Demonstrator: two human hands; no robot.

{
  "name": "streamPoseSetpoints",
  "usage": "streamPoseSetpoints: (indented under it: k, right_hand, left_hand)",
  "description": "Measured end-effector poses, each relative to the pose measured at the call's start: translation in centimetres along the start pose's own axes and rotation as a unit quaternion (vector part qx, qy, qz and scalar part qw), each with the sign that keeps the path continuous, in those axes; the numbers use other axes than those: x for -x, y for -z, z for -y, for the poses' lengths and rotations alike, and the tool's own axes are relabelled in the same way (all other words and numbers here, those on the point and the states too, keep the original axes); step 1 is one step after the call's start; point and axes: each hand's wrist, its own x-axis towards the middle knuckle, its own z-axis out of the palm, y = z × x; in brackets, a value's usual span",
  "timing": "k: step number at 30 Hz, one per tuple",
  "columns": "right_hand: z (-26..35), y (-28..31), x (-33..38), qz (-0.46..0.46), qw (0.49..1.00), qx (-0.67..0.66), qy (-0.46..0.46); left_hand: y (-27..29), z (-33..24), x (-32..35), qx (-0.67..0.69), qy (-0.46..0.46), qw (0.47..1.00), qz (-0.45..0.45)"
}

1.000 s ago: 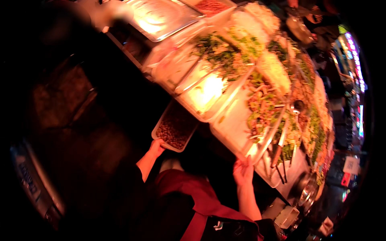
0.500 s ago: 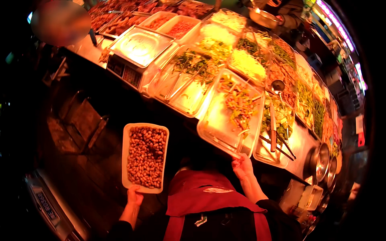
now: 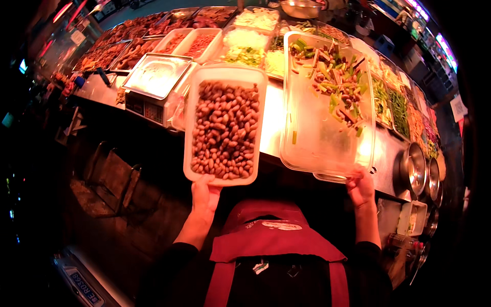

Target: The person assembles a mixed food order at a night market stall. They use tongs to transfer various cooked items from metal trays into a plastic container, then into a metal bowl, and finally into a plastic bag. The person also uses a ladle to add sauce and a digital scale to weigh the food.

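Observation:
My left hand point(image 3: 205, 195) grips the near end of a pale rectangular tub point(image 3: 190, 128), closed on its rim. Reddish-brown peanuts point(image 3: 225, 130) fill that tub, held up in front of the counter's edge. On the right, my right hand point(image 3: 361, 187) is closed on the near corner of a larger clear plastic tray point(image 3: 317, 133). Chopped green stalks mixed with brown pieces point(image 3: 337, 84) lie toward its far and right side; its near left part is bare. The clear tray is raised over the counter and hides the dishes beneath it. Both thumbs show only partly.
Rows of food trays cover the counter, with sliced meats point(image 3: 138, 53) at far left and green vegetables point(image 3: 399, 110) at right. A scale with a metal pan point(image 3: 157, 74) stands left. Metal bowls point(image 3: 413, 169) sit at the right edge. A chair point(image 3: 110, 179) stands lower left.
The peanut tub has risen and moved right, up to the counter. My right hand has lifted the clear tray off the counter, moving it up and right. The view has shifted.

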Motion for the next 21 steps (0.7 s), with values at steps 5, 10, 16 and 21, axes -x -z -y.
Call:
streamPoseSetpoints:
  k: [5, 10, 16, 21]
  right_hand:
    - [4.2, 0.4, 3.0, -0.075, 0.995, 0.047, 0.048]
    - [4.6, 0.6, 5.3, -0.080, 0.995, 0.023, 0.057]
    - [2.9, 0.9, 3.6, -0.040, 0.999, 0.028, -0.001]
    - [-1.7, -3.8, 1.3, -0.048, 0.998, -0.037, -0.022]
  left_hand:
    - [-4.3, 3.8, -4.6, 0.020, 0.087, 0.995, 0.035]
    - [-7.2, 7.8, -4.7, 0.073, 0.071, 0.991, 0.083]
    - [-8.1, 12.3, -11.3, -0.013, 0.126, 0.991, -0.028]
    - [-8.8, 11.2, -10.8, -0.588, -0.193, 0.763, 0.188]
